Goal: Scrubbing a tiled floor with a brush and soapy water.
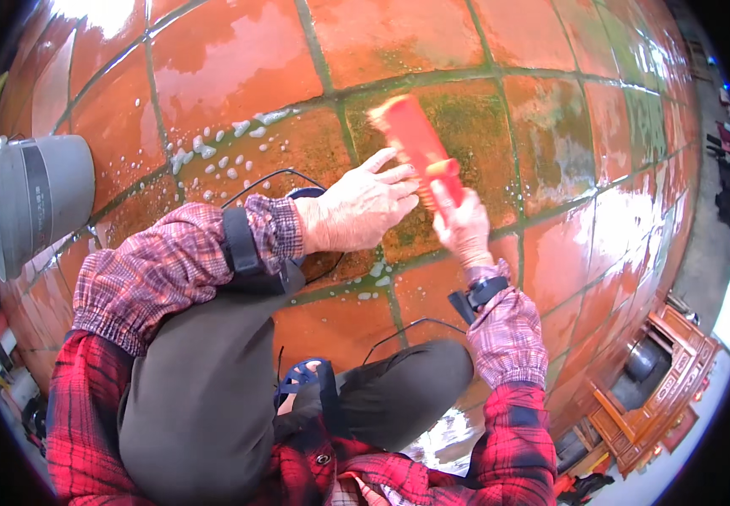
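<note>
My right hand [464, 222] grips the near end of a red plastic scrub brush [414, 136], its thumb lying along the handle. Pale bristles show along the brush's left side, and its far end is blurred. The brush is over a wet terracotta floor tile [475, 126] with dark green-brown grime on it. My left hand [365, 202] is stretched out just left of the brush, palm down and fingers spread, holding nothing. Whether its fingertips touch the bristles I cannot tell.
A grey plastic bucket [61, 180] is at the left, with writing on its band. Soap suds [200, 148] dot the wet tiles. My bent knees are close below my arms. A carved wooden cabinet [662, 386] stands at the lower right.
</note>
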A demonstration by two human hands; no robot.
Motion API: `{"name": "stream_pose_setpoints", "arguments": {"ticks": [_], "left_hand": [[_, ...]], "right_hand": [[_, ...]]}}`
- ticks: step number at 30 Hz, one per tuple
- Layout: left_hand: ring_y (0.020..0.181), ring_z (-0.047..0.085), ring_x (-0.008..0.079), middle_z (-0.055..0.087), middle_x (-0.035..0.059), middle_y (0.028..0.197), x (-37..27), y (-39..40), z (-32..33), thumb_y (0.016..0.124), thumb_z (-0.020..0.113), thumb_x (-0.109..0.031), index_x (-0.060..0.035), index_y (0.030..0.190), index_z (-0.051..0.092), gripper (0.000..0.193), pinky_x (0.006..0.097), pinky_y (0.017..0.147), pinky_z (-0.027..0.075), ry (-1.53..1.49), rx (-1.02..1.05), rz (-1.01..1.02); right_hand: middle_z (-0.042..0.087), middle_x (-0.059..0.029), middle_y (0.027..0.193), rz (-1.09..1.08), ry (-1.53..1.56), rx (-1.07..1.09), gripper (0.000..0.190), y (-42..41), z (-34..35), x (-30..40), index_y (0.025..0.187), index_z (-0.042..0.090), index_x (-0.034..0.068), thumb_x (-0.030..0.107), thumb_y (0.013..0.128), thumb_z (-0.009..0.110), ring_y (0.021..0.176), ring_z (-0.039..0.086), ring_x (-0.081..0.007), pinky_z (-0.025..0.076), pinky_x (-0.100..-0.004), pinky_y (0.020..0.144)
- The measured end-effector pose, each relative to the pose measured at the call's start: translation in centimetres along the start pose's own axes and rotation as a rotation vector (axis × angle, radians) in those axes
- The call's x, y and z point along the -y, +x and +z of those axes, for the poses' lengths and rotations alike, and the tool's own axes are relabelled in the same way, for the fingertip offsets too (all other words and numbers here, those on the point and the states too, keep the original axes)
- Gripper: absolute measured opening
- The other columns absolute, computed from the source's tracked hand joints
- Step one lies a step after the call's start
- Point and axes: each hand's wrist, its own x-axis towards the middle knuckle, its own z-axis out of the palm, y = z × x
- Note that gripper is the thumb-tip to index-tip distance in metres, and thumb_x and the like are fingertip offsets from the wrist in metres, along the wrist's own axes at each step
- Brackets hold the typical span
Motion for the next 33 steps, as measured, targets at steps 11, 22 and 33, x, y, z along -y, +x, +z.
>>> {"name": "stream_pose_setpoints", "arguments": {"ticks": [11, 22, 33], "left_hand": [[0.136, 0.046, 0.0321, 0.058, 0.0169, 0.135, -1.2, -0.1, -2.1, 0.07, 0.066, -0.005, 0.002, 0.124, 0.061, 0.054, 0.0543, 0.118, 0.026, 0.019, 0.031, 0.015], [0.134, 0.048, 0.032, 0.06, 0.0167, 0.131, -1.2, -0.3, -1.6, 0.07, 0.066, -0.005, 0.0024, 0.123, 0.061, 0.053, 0.0523, 0.118, 0.027, 0.024, 0.053, 0.029], [0.135, 0.047, 0.0314, 0.059, 0.018, 0.131, -3.0, -0.6, -3.8, 0.077, 0.064, -0.008, 0.003, 0.125, 0.059, 0.05, 0.0515, 0.119, 0.027, 0.051, 0.128, 0.096]], "right_hand": [[0.052, -0.0228, 0.096, 0.218, 0.164, -0.059, 0.075, 2.0, -0.3, 0.5, 0.15, 0.041, 0.029, 0.023, 0.081, 0.067, 0.081, 0.059, -0.0386, 0.052, -0.05, 0.071], [0.051, -0.0258, 0.096, 0.609, -0.002, -0.058, 0.072, 4.3, -1.9, -6.2, 0.155, 0.033, 0.031, 0.029, 0.088, 0.06, 0.077, 0.058, -0.0416, 0.05, -0.0505, 0.069], [0.051, -0.0229, 0.101, 0.606, 0.023, -0.057, 0.075, 2.3, -2.5, -8.8, 0.154, 0.036, 0.032, 0.028, 0.085, 0.065, 0.08, 0.06, -0.0403, 0.052, -0.0482, 0.078]]}}
